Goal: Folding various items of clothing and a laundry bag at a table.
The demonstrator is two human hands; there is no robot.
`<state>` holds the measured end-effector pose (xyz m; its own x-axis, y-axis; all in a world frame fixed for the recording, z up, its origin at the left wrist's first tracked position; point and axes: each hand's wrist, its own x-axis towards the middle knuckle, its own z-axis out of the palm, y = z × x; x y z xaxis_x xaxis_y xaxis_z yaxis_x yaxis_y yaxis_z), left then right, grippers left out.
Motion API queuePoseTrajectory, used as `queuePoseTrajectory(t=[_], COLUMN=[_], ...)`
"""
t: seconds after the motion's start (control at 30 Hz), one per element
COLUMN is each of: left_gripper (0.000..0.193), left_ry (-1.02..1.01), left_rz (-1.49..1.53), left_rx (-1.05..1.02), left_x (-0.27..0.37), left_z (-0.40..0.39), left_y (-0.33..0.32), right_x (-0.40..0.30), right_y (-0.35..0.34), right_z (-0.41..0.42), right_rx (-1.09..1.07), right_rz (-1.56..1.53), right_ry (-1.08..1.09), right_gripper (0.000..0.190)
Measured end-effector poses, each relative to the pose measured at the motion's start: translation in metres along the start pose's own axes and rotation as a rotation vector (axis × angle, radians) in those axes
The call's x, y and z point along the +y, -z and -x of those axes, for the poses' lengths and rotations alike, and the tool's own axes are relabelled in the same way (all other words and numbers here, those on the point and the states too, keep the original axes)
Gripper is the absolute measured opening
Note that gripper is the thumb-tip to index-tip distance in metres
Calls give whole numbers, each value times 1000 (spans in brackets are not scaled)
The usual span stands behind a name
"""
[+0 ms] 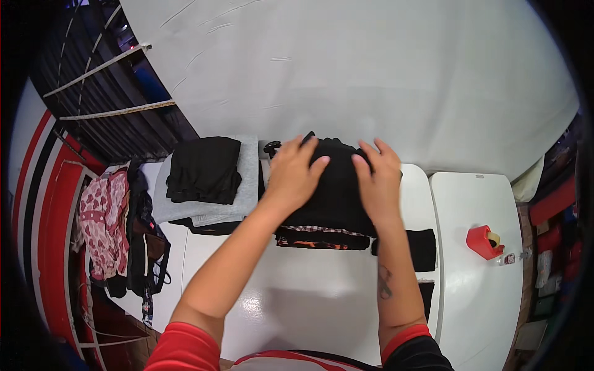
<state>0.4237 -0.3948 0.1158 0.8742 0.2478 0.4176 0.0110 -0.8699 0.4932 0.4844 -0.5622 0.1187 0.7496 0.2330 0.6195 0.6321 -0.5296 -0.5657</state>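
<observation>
A stack of folded clothes lies before me on the white table (320, 287), with a black garment (341, 195) on top. At its far left part is my left hand (294, 171), fingers apart. My right hand (380, 176) is over the garment's right side, its fingers also spread. Whether either palm presses on the cloth is hard to tell. Below the black garment show a checked cloth edge (325, 229) and a dark folded garment with an orange pattern (320, 241). To the left, a folded black garment (204, 169) tops grey folded cloth (250, 185).
Loose clothes, among them a pink patterned garment (104, 222), lie at the table's left end. Folded black pieces (421, 250) rest by my right forearm. A second white table (473, 297) on the right bears a red tape dispenser (482, 242) and a small clear bottle (508, 259).
</observation>
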Motion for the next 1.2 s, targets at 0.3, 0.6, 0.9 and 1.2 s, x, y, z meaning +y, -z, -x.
queuePoseTrajectory(t=[0.3,0.6,0.9,1.2], left_gripper=[53,56,47,48], left_ry=[101,-22,277,1052], left_rz=[-179,14,154,-443], left_rx=[-8,79,133,107], left_x=[-8,-20,-244,-521], left_z=[116,97,328,465], left_y=[-52,-28,143,345], right_x=[-15,13,-92,-193], right_y=[-45,-61,-16,-78], right_z=[99,65,217,430], right_rx=[-284,-330,-237,-1152], right_rz=[255,357,-64,532], right_ry=[28,106,-72,-347], right_gripper=[43,43,27,106])
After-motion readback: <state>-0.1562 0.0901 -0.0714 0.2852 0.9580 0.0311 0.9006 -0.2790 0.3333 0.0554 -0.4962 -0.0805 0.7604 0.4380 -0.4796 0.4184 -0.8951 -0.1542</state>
